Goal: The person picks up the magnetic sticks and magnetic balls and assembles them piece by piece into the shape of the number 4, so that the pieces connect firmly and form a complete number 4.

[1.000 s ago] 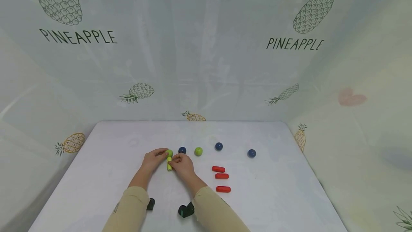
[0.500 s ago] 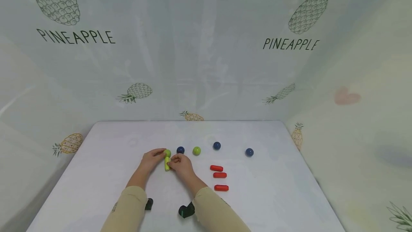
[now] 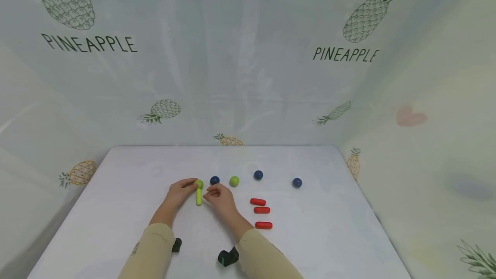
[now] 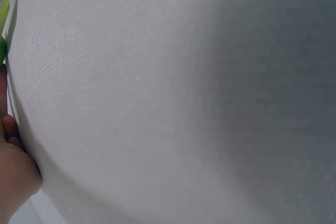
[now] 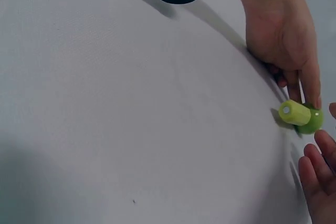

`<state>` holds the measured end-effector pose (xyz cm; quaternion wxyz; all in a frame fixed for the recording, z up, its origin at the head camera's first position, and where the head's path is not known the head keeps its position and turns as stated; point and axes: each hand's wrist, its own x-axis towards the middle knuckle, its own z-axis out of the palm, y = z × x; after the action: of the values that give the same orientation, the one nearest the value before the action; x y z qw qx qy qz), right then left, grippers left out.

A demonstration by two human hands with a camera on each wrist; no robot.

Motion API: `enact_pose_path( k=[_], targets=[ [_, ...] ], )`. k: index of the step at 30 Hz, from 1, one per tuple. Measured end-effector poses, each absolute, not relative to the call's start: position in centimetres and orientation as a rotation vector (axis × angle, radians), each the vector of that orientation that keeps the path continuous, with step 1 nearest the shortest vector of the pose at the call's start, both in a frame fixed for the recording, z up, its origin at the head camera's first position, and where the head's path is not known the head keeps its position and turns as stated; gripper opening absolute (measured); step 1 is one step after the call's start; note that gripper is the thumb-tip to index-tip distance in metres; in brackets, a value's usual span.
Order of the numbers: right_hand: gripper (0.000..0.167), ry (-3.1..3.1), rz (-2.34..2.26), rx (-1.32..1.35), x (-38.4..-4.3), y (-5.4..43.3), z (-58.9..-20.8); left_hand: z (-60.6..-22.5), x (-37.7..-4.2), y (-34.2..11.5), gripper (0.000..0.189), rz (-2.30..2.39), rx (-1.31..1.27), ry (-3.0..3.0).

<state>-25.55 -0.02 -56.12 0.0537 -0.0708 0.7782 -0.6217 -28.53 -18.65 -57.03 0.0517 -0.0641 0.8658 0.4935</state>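
We see, on the white surface (image 3: 317,227), the right hand (image 3: 220,198) released, fingers relaxed just beside the green rod (image 3: 199,198), while the left hand (image 3: 180,192) pinches the green ball (image 3: 199,184), we judge to steady it. Rod and ball touch, nearer the left edge than the right, the rod pointing toward the near edge. Only the right wrist view shows 1 pale dot (image 5: 286,110) on the rod's end

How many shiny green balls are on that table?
2: one shiny green ball held by the left hand, against a yellow-green rod; another green ball farther right, between two dark blue balls.
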Motion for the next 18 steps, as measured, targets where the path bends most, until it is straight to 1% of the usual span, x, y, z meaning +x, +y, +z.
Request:
enact_pose_path(
  k=[11,18],
  targets=[
    [0.018,2.492,-1.908,-0.030,-25.4,1.1,-54.8,-57.0,-28.4,-18.7,0.046,1.501,-0.227,2.586],
    [0.019,2.579,-1.932,0.059,-25.8,2.0,-54.7,-57.2,-28.7,-18.6,0.047,1.515,-0.239,2.565]
  ],
)
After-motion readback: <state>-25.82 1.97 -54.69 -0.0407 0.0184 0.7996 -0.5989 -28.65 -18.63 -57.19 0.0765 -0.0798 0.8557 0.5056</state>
